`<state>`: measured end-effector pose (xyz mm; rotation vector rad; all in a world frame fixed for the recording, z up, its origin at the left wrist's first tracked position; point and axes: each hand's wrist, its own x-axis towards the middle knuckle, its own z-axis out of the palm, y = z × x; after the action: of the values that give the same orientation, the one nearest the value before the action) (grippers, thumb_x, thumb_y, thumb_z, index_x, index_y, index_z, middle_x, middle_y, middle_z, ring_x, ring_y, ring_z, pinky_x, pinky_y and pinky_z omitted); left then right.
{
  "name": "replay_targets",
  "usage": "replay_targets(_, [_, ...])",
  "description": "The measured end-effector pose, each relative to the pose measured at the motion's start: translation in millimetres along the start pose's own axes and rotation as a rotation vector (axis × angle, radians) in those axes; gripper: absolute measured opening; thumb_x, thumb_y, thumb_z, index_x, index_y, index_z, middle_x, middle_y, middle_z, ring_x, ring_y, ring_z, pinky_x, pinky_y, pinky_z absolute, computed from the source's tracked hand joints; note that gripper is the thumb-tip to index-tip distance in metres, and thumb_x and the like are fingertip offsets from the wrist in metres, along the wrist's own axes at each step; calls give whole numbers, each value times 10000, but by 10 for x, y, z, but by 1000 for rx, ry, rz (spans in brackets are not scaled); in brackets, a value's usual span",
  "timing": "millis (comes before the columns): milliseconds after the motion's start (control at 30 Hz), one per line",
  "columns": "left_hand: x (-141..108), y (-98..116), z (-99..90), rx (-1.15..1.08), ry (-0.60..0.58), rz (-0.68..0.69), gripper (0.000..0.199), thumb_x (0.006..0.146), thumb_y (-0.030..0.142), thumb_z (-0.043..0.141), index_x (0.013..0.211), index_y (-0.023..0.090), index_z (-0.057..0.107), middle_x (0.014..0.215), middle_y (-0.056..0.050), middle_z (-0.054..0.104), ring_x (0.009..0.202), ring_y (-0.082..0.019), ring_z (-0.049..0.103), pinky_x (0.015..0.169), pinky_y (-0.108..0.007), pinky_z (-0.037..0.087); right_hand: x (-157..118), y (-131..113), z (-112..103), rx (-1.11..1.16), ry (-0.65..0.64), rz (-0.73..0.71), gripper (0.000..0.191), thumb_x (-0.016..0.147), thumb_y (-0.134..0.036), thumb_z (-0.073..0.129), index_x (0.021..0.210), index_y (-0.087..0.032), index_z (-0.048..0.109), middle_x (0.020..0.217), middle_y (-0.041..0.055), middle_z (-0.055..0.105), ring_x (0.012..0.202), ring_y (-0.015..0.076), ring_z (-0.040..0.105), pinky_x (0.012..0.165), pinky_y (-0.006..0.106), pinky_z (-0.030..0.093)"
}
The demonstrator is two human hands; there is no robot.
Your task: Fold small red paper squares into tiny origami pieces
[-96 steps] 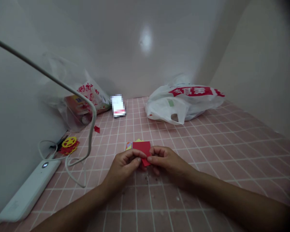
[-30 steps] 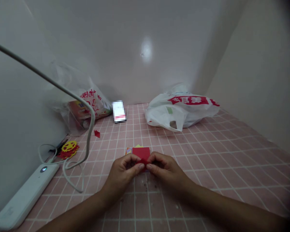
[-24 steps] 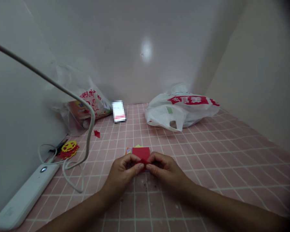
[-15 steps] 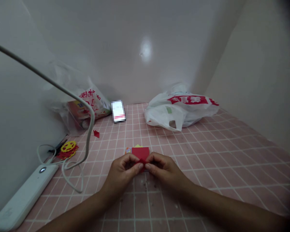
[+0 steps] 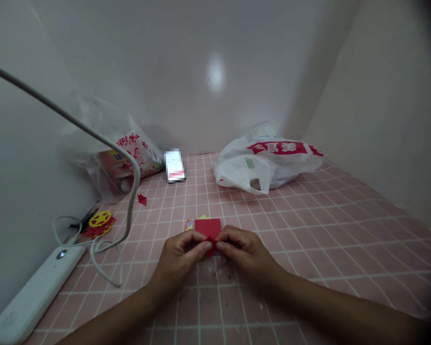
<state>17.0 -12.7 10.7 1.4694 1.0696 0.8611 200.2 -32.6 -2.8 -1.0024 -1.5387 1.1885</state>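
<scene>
Between my fingertips is a small folded piece of red paper [image 5: 211, 246]. My left hand [image 5: 187, 251] pinches its left side, thumb against index finger. On its right side, my right hand [image 5: 241, 249] has thumb and index finger closed on it too. Just behind the hands lies a flat red paper square [image 5: 208, 226] on the tiled surface, over a few other coloured papers [image 5: 189, 224] that show at its left and far edges. The fingers hide much of the folded piece.
A white power bank [image 5: 36, 292] with a looping white cable [image 5: 131, 211] is at left, near yellow and red gear-shaped cutouts [image 5: 99, 224]. Farther back are a small red folded paper [image 5: 141, 199], a clear bag [image 5: 107, 158], a phone [image 5: 174, 166] and a white plastic bag [image 5: 266, 163].
Both hands stay at the same spot, still pinching the folded red paper. Its visible part has shifted slightly between the fingertips, and the right fingertips sit a little farther apart from the left.
</scene>
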Motion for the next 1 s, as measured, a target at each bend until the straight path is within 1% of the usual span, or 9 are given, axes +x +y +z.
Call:
replay_targets(100, [3, -15, -6, 34, 15, 16, 172, 785, 307, 675, 701, 157, 660, 664, 4, 625, 639, -126, 537, 617, -224, 413, -13, 21, 17, 20, -7, 25, 149, 879, -175, 567, 734, -178, 602, 682, -17, 557, 644, 123, 506, 619, 251, 381])
replay_targets(200, [-4, -14, -12, 129, 26, 46, 171, 808, 300, 653, 710, 159, 659, 667, -3, 634, 641, -134, 549, 613, -232, 418, -26, 21, 36, 70, 31, 0, 34, 884, -172, 569, 879, -195, 593, 747, -23, 560, 665, 120, 508, 618, 244, 387])
replay_targets(233, [-9, -11, -13, 179, 26, 67, 163, 814, 291, 649, 719, 160, 664, 673, -7, 640, 644, -137, 556, 614, -235, 420, -28, 14, 39, 65, 55, -27, 34, 883, -172, 574, 900, -201, 578, 767, -23, 558, 676, 121, 509, 624, 243, 391])
replay_targets(300, [-22, -5, -12, 279, 17, 127, 135, 826, 262, 643, 741, 162, 673, 693, -11, 655, 651, -140, 574, 616, -237, 421, -28, -5, 38, -28, 93, -88, 54, 879, -166, 582, 839, -196, 563, 788, -14, 548, 710, 127, 509, 653, 251, 396])
replay_targets(367, [-34, -4, -8, 363, 10, 202, 105, 835, 231, 643, 761, 164, 677, 712, -11, 669, 656, -137, 591, 622, -235, 423, -24, -24, 33, -111, 99, -129, 97, 868, -135, 581, 791, -190, 557, 785, -9, 543, 722, 131, 510, 670, 257, 395])
replay_targets(500, [-48, -8, -1, 469, 14, 327, 75, 845, 187, 652, 777, 161, 674, 717, -9, 681, 650, -128, 608, 624, -227, 426, -24, -34, 29, -145, 90, -152, 117, 859, -100, 571, 783, -188, 554, 777, -9, 543, 712, 130, 512, 660, 254, 395])
replay_targets(633, [-52, -4, 2, 516, 18, 367, 70, 851, 155, 649, 784, 160, 666, 713, -6, 687, 640, -125, 620, 612, -221, 433, -39, -36, 39, -169, 102, -167, 118, 860, -87, 558, 806, -190, 543, 779, -11, 544, 704, 129, 510, 658, 252, 396])
replay_targets(767, [-45, -8, 2, 554, 28, 410, 81, 849, 134, 648, 773, 161, 657, 701, -3, 680, 630, -125, 619, 605, -223, 434, -35, -37, 40, -185, 82, -207, 142, 857, -66, 553, 796, -193, 539, 786, -13, 547, 733, 129, 515, 672, 247, 393])
replay_targets(1000, [-52, -12, 4, 605, 29, 483, 85, 844, 113, 651, 772, 157, 640, 689, 0, 662, 617, -121, 608, 591, -221, 427, -37, -2, 40, -156, 68, -170, 129, 864, -73, 558, 822, -195, 556, 785, -18, 559, 719, 125, 520, 665, 247, 399])
